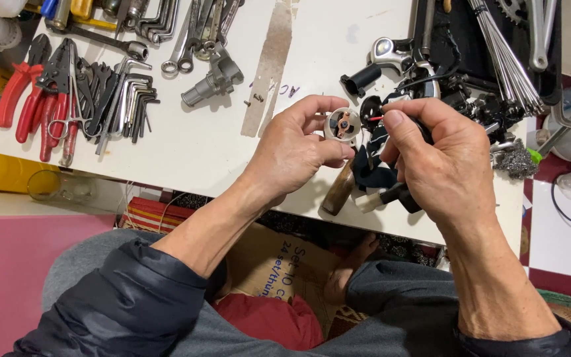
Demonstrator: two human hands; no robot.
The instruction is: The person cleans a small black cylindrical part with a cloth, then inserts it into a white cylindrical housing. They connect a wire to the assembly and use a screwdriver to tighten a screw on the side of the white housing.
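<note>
My left hand (pixel 295 145) holds a small round white part (pixel 343 124) with a copper-coloured centre between thumb and fingertips. Beside it, my right hand (pixel 441 162) pinches a thin red-tipped tool (pixel 376 119) whose tip points at the white part. A black round piece (pixel 369 109) sits just behind the tool tip. Both hands hover over the near edge of the white worktop (pixel 219 142). Below my right hand lie a wooden-handled tool (pixel 338 192) and a black cloth-like piece (pixel 371 175).
Red-handled pliers (pixel 31 92), hex keys (pixel 123 99) and wrenches (pixel 180 33) lie at the left. A grey metal fitting (pixel 213 79) sits mid-table. Spokes (pixel 507 56) and black bike parts (pixel 431 73) crowd the right. A cardboard box (pixel 279 261) rests between my knees.
</note>
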